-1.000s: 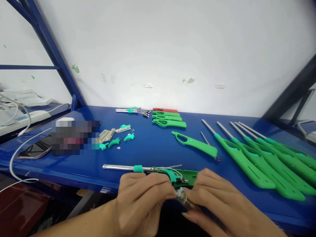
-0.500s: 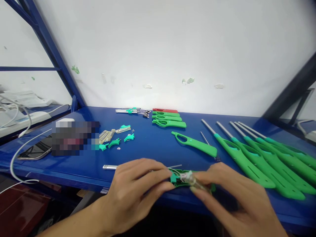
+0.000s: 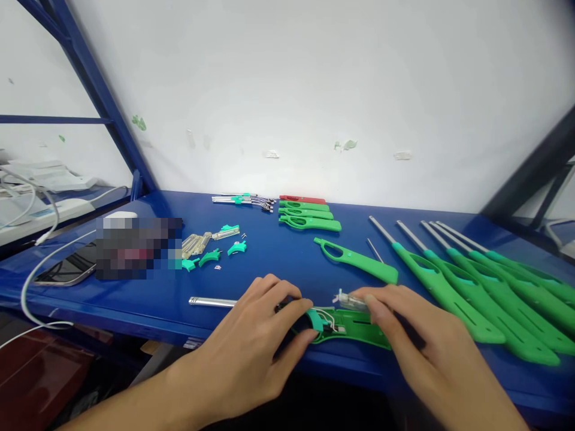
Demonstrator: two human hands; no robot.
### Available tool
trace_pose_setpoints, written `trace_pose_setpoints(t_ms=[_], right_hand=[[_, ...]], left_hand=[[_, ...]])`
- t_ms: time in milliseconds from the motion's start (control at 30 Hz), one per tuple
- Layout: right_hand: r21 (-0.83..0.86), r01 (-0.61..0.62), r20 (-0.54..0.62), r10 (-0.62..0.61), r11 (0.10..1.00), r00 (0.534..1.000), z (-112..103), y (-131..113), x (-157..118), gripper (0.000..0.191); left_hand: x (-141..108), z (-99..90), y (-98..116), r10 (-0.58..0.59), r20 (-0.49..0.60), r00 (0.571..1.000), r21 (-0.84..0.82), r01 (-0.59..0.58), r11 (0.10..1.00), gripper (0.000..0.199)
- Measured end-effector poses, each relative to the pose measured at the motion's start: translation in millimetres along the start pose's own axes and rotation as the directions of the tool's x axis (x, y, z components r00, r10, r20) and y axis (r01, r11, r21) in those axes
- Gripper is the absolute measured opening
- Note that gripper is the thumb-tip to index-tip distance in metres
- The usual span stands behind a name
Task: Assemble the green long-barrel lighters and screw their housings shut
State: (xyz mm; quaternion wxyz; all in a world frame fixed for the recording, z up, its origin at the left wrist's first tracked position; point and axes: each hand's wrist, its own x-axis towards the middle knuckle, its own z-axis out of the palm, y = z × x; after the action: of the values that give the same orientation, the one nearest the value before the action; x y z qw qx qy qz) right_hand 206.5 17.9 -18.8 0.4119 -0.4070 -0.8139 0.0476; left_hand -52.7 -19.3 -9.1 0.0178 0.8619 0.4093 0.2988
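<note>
In the head view, my left hand [image 3: 258, 335] is over the front of the table, its thumb and index finger pinching a teal lighter trigger [image 3: 316, 322]. This trigger sits in an open green lighter shell [image 3: 359, 333], with thin wires beside it. A silver barrel [image 3: 211, 301] points left from behind my left hand. Between the thumb and fingers of my right hand [image 3: 422, 335] is a clear lighter fuel tank [image 3: 351, 300], raised just above the shell's right half. My right fingers cover the tank's far end.
Several green lighters [image 3: 449, 284] lie on the right. A loose green shell half [image 3: 359, 261] is behind my hands, with stacked shells [image 3: 314, 224] farther back. Clear tanks [image 3: 196, 244], teal triggers [image 3: 210, 257] and a phone [image 3: 67, 267] are left; wired barrels [image 3: 238, 201] lie at the back.
My right hand has lifted the fuel tank up and away from the trigger, uncovering the shell's inside and the wires. My left hand stays at the trigger.
</note>
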Motion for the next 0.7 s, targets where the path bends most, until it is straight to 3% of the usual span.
trace_pose_setpoints(t_ms=[400, 700], right_hand=[[0.006, -0.009, 0.041, 0.009, 1.0, 0.999, 2.2, -0.3, 0.0, 0.023], [0.027, -0.094, 0.085, 0.091, 0.995, 0.992, -2.4, -3.0, -1.5, 0.029]], left_hand=[[-1.0, -1.7, 4.8, 0.055, 0.006, 0.998, 0.086, -0.055, 0.995, 0.026], [-2.8, -1.1, 10.2, 0.166, 0.104, 0.981, 0.383, -0.193, 0.903, 0.041]])
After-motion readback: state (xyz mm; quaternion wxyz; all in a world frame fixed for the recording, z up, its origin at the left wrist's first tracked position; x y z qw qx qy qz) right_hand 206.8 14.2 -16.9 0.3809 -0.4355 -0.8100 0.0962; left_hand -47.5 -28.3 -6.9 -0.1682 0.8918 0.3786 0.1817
